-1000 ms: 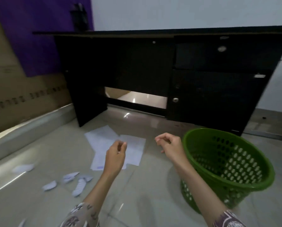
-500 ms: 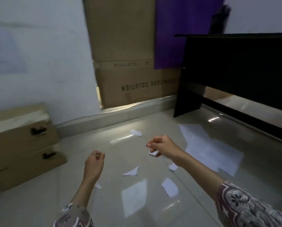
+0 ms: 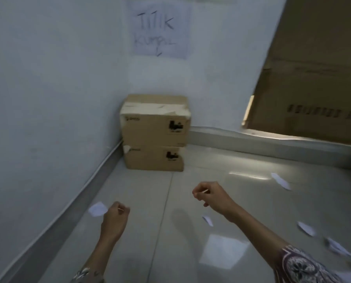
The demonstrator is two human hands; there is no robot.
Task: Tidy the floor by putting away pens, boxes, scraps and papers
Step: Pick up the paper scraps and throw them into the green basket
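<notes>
Two brown cardboard boxes are stacked in the corner, the upper box (image 3: 154,129) on the lower box (image 3: 153,159). White paper scraps lie on the glossy tiled floor: one scrap (image 3: 97,209) just left of my left hand, a small scrap (image 3: 207,221) under my right forearm, and several more scraps (image 3: 306,228) at the right. My left hand (image 3: 115,219) and my right hand (image 3: 210,196) hover above the floor, fingers loosely curled, holding nothing. A pale rectangle (image 3: 223,254) near me is either a sheet or a reflection.
A white wall with a grey skirting (image 3: 88,186) runs along the left. A handwritten paper sign (image 3: 160,29) hangs above the boxes. A large cardboard carton (image 3: 313,78) leans against the back wall at the right.
My view has swung left, from the black desk and green basket to the corner with the stacked boxes. Both hands stay raised and hold nothing.
</notes>
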